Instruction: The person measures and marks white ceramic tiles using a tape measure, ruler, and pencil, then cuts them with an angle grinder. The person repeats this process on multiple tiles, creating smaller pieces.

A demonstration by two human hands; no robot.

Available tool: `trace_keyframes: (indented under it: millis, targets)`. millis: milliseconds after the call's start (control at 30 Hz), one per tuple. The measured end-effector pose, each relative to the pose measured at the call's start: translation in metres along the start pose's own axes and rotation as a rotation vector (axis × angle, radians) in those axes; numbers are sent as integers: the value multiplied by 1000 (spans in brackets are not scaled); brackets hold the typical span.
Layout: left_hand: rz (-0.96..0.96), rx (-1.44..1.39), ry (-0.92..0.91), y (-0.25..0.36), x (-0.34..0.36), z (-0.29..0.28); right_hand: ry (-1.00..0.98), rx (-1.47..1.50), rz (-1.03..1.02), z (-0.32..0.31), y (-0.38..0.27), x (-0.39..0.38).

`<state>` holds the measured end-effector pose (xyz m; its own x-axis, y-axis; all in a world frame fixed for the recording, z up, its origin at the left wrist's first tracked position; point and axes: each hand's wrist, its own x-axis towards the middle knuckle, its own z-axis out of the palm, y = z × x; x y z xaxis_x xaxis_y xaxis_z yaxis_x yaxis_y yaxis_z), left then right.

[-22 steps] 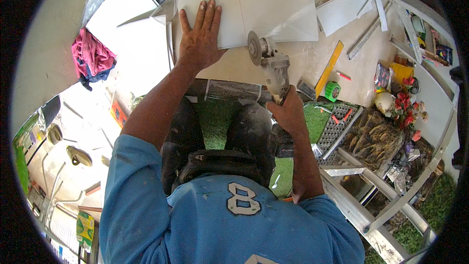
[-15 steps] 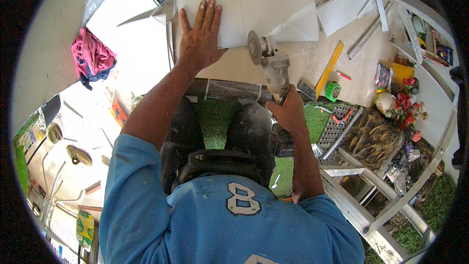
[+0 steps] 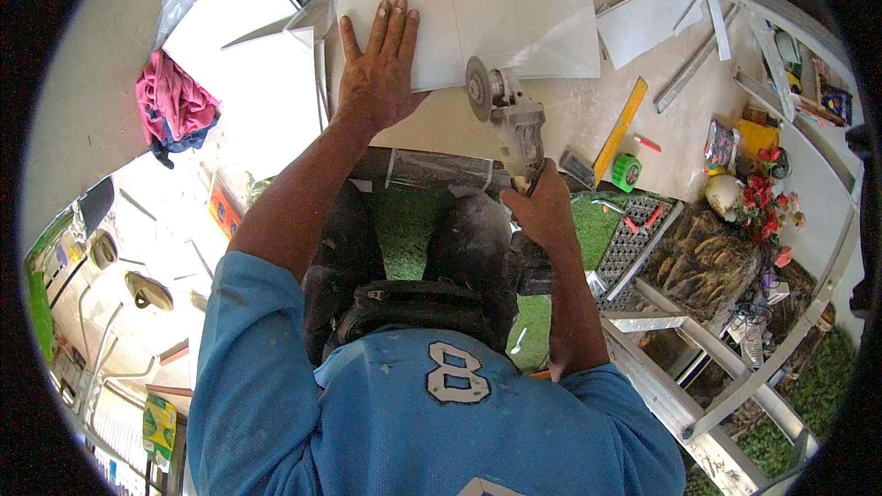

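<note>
My left hand [image 3: 378, 73] lies flat with fingers spread on the left part of a white panel [image 3: 524, 18]. A thin line runs across that panel from its far edge toward its near edge. My right hand [image 3: 544, 211] is wrapped round the rear of a dusty angle grinder [image 3: 517, 133]. The grinder's cutting disc [image 3: 478, 89] stands at the panel's near edge, close to the line; whether it touches cannot be told. A faint pale haze spreads over the panel right of the disc.
Right of the grinder lie a yellow-edged square [image 3: 617, 133], a red marker [image 3: 647, 142] and a green tape measure [image 3: 626, 172]. White offcuts [image 3: 648, 28] lie at far right, white panels [image 3: 266, 92] at left beside a pink cloth [image 3: 175, 101]. An aluminium ladder [image 3: 707, 340] stands at lower right.
A faint pale haze now shows over the panel right of the disc. Both hands and the grinder stay in nearly the same place.
</note>
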<state>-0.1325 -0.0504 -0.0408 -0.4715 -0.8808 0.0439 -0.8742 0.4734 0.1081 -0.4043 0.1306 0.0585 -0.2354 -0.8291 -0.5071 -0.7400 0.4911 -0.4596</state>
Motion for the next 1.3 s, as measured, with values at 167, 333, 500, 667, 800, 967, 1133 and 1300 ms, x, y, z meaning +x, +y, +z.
trace_keyframes:
  millis: [167,333,500,667,800,967,1133,1300]
  targets:
    - [6,-28,30,0,0,-1,-12,22,13,0,0,0]
    - [4,-10,-2,0,0,-1,20,-32,-35,2,4,-2]
    - [2,-7,-20,0,1,-2,-10,8,14,5,7,0]
    - [-9,-7,-32,1,1,-2,-18,-22,10,7,10,3]
    - [-15,-25,-29,1,0,-1,-30,-45,8,8,12,4]
    - [-18,-26,-28,1,1,-3,-39,-26,9,9,13,6]
    - [-28,18,-80,3,2,-8,-21,-46,-16,8,12,10]
    - [-30,21,-92,3,3,-11,-26,-18,26,6,5,16]
